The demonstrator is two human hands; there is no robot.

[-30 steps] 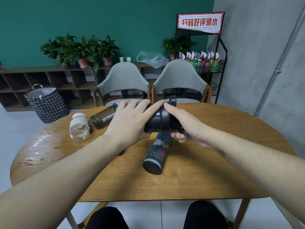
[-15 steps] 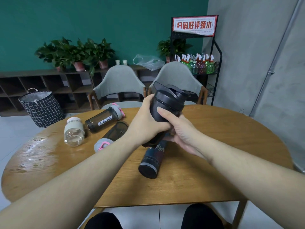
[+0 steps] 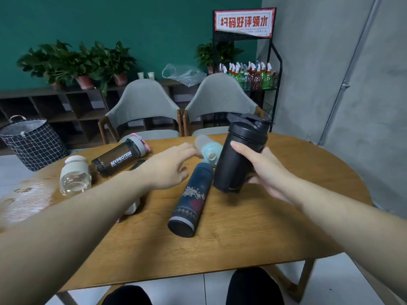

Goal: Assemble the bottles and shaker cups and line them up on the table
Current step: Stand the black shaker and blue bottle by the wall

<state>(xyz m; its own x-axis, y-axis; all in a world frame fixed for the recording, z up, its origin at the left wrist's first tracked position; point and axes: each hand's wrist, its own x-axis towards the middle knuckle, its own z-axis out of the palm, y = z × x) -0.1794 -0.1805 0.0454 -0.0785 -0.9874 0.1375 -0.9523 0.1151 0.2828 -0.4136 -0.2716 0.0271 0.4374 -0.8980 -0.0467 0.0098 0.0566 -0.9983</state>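
Observation:
My right hand [image 3: 262, 172] grips a black shaker cup [image 3: 241, 150] with its lid on, nearly upright just above the wooden table [image 3: 275, 227]. My left hand [image 3: 169, 168] hovers open over the table's middle, fingers spread, pointing at a light blue bottle [image 3: 210, 150] lying behind the black cup. A dark patterned flask [image 3: 190, 199] lies on its side in front of both hands. At the left lie a smoky shaker marked MYPROTEIN [image 3: 120, 158] with a pink-trimmed lid and a clear jar with a white cap [image 3: 74, 175]. My left forearm hides most of another shaker.
Two grey chairs [image 3: 143, 106] stand at the table's far edge. Behind them run a low shelf with potted plants [image 3: 74, 62] and a black rack of spray bottles [image 3: 248, 73]. A checked basket [image 3: 30, 142] sits on the floor at the left. My knees show below the near edge.
My left hand has let go of the black shaker cup and moved left and forward. My right hand has turned the cup upright and carried it to the right.

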